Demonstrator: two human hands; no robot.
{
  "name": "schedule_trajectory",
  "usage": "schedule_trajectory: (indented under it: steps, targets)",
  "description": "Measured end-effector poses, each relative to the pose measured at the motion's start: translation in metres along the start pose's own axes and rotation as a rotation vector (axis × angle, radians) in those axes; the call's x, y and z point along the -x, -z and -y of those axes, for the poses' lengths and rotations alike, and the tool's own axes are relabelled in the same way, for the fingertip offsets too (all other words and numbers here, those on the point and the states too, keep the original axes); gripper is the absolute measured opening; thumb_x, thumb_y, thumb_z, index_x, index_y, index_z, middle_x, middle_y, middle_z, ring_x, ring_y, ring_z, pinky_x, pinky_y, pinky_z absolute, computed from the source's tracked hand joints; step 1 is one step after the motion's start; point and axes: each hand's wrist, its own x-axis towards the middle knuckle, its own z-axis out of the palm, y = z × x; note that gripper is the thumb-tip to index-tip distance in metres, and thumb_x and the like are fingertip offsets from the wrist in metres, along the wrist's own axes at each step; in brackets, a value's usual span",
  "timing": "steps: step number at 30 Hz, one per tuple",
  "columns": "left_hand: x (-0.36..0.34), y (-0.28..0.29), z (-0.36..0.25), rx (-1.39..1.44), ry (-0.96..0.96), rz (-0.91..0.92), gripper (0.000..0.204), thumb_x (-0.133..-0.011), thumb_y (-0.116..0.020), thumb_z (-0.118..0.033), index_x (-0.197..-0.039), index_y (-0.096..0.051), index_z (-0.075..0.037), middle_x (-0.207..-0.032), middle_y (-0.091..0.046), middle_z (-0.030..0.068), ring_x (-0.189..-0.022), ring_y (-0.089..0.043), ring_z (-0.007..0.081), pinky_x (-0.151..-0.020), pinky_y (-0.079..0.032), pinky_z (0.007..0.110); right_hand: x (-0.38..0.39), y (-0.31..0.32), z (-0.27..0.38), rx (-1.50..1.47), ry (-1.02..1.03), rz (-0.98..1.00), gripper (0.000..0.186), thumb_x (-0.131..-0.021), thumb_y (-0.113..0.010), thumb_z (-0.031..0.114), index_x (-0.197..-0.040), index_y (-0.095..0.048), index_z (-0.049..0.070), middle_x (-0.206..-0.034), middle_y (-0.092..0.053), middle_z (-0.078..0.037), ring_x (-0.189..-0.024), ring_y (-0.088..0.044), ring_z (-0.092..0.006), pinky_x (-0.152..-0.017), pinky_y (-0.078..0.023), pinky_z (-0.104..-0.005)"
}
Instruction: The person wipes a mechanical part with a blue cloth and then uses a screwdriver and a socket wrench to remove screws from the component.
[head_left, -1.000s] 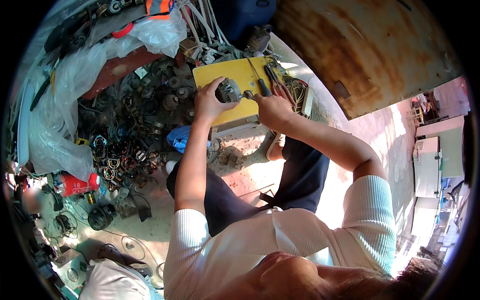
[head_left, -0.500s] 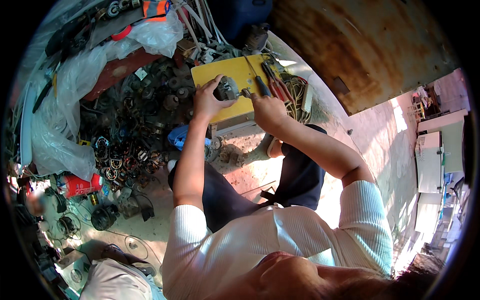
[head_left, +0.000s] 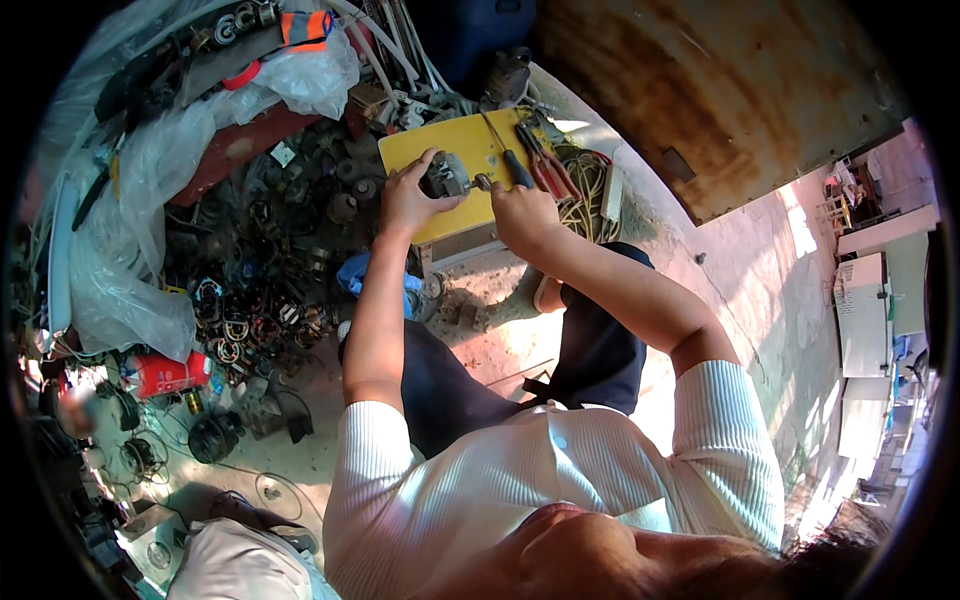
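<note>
A grey, round metal motor-like part (head_left: pixel 447 176) sits over the yellow board (head_left: pixel 405 150). My left hand (head_left: pixel 408 203) is curved around its left side, thumb beneath and fingers above, gripping it. A short metal piece (head_left: pixel 481 183) sticks out from the part's right side, toward my right hand (head_left: pixel 527 217). That hand is closed at the end of the metal piece; whether it is a tool or a shaft I cannot make out. Just beyond the right hand lie a dark-handled screwdriver (head_left: pixel 517 166) and red-handled pliers (head_left: pixel 549 172) on the board.
Coiled yellowish cord (head_left: pixel 592 190) lies right of the board. A heap of dark motor parts and copper windings (head_left: pixel 240 320) spreads at left, beside clear plastic sheeting (head_left: pixel 110 265). A rusty metal panel (head_left: pixel 720 90) stands at the upper right. Another person's leg (head_left: pixel 235 560) shows at lower left.
Both hands and the metal part sit slightly further left in the picture, along with a small shift of the whole view. The grip of each hand looks the same.
</note>
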Motion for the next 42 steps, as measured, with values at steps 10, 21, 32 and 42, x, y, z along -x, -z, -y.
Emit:
schedule_trajectory:
  steps: [10, 21, 32, 42]
  targets:
    - [0.002, 0.003, -0.007, -0.033, 0.028, 0.008, 0.085, -0.059, -0.090, -0.038, -0.133, -0.060, -0.009, -0.126, -0.066, 0.0163, -0.115, -0.062, 0.0332, -0.100, -0.048, 0.040, 0.008, -0.018, 0.000, 0.023, -0.032, -0.078, 0.030, -0.088, -0.056, 0.008, -0.117, -0.058, -0.002, -0.094, -0.071, -0.020, -0.086, -0.073, -0.0328, -0.070, -0.059, -0.0397]
    - [-0.006, 0.005, 0.002, 0.042, 0.095, 0.065, 0.090, -0.059, -0.090, -0.044, -0.138, -0.058, -0.014, -0.123, -0.067, 0.0191, -0.115, -0.064, 0.0332, -0.097, -0.051, 0.040, 0.001, -0.033, -0.006, 0.065, 0.009, -0.143, 0.043, -0.087, -0.056, 0.006, -0.129, -0.053, -0.003, -0.090, -0.069, -0.018, -0.076, -0.072, -0.0317, -0.063, -0.058, -0.0391]
    - [-0.006, 0.001, 0.003, -0.016, 0.102, 0.042, 0.090, -0.059, -0.089, -0.044, -0.137, -0.058, -0.012, -0.120, -0.068, 0.0199, -0.112, -0.066, 0.0333, -0.096, -0.051, 0.039, 0.003, -0.130, 0.006, -0.396, -0.105, -0.473, 0.072, -0.085, -0.054, 0.003, -0.153, -0.032, 0.007, -0.089, -0.059, -0.021, -0.070, -0.064, -0.0403, -0.060, -0.053, -0.0483]
    - [-0.005, 0.001, 0.004, 0.077, 0.137, 0.087, 0.090, -0.062, -0.087, -0.040, -0.139, -0.052, -0.009, -0.131, -0.061, 0.0193, -0.123, -0.056, 0.0354, -0.104, -0.044, 0.042, 0.005, -0.080, -0.017, -0.602, -0.082, -0.359, 0.044, -0.095, -0.054, 0.013, -0.139, -0.054, 0.011, -0.103, -0.064, -0.023, -0.091, -0.064, -0.0426, -0.078, -0.051, -0.0488]
